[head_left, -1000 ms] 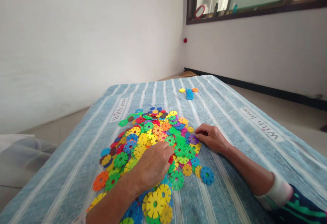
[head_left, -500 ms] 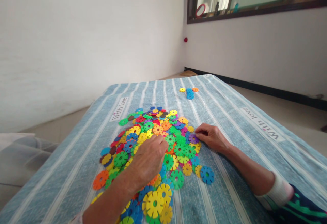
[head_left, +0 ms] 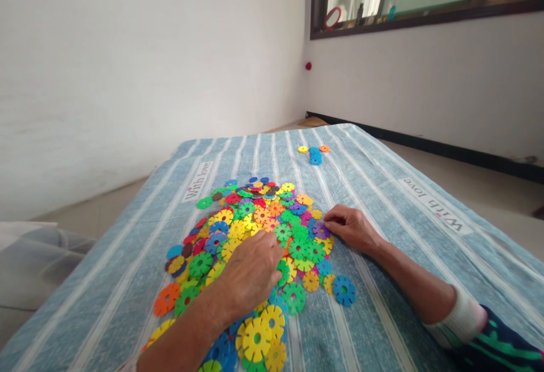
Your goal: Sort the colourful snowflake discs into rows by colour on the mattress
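Note:
A spread-out heap of notched plastic snowflake discs (head_left: 256,339), in many colours, covers the middle of the cloth. Over the centre of this heap is my left hand (head_left: 254,267), back upward, its fingers curled down together among green and yellow discs; the fingertips are hidden, so whatever they hold cannot be seen. At the heap's right edge my right hand (head_left: 352,229) rests on the cloth with thumb and forefinger pinched at the rim of a purple snowflake disc (head_left: 321,229). A blue disc (head_left: 344,290) lies nearer to me, at the right edge of the heap.
Toward the far end lie joined blue discs (head_left: 315,156), with a yellow disc (head_left: 302,149) and an orange disc (head_left: 324,149) beside them. A striped blue cloth (head_left: 408,259) covers the table. White walls (head_left: 170,49) stand behind and to the right, below a dark-framed window (head_left: 429,21).
My left hand has shifted slightly right and toward me over the heap, its fingers still curled. My right hand stays at the purple disc.

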Tool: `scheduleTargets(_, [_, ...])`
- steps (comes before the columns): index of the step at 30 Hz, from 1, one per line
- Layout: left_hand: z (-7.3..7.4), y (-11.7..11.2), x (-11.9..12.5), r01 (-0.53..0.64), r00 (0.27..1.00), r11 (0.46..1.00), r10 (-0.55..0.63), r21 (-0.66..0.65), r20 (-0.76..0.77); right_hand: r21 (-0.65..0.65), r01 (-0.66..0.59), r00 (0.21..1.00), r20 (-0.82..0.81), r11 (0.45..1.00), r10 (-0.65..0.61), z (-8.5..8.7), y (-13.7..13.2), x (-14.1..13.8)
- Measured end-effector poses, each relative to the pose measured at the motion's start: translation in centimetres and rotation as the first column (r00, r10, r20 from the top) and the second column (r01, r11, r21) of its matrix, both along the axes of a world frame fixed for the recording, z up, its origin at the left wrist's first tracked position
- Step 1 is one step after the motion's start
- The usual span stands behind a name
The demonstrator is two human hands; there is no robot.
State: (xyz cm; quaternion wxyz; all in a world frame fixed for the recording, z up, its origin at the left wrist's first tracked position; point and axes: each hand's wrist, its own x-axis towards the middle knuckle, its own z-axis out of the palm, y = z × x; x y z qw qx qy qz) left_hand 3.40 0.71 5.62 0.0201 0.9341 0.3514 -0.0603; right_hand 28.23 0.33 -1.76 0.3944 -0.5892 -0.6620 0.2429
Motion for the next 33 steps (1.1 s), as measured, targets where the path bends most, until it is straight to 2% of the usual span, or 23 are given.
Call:
scheduleTargets(7, [0.2, -0.4, 0.1, -0.017, 1.000, 1.000, 0.017, -0.021, -0.026, 0.000, 0.006, 1.000, -0.001, 1.000, -0.006, 0.1, -0.1, -0.1])
scheduleTargets(12, [-0.1, -0.4, 0.2, -0.018, 1.000, 1.000, 0.018, -0.026, -0.022, 0.000, 0.008, 1.000, 0.005, 1.000, -0.008, 0.1, 0.0, -0.1])
scheduleTargets(17, [-0.5, -0.1, 0.1, -0.007, 0.998, 0.998, 0.011, -0.054, 0.066, 0.003, 0.005, 1.000, -0.001, 1.000, -0.005, 0.1, 0.0, 0.0])
scheduleTargets(21, [-0.7, 0.2, 0.1, -0.003, 0.985, 0.989, 0.029, -0.148, 0.172, 0.005, 0.006, 1.000, -0.019, 1.000, -0.006, 0.1, 0.0, -0.1])
scheduleTargets(28, [-1.5, 1.0, 0.1, -0.049, 0.889, 0.948, 0.184, -0.314, 0.419, 0.010, 0.000, 1.000, -0.010, 1.000, 0.000, 0.1, 0.0, -0.1])
scheduleTargets(33, [-1.3, 1.5, 0.0, -0.084, 0.798, 0.901, 0.317, -0.426, 0.513, 0.010, 0.004, 1.000, -0.001, 1.000, -0.004, 0.1, 0.0, -0.1])
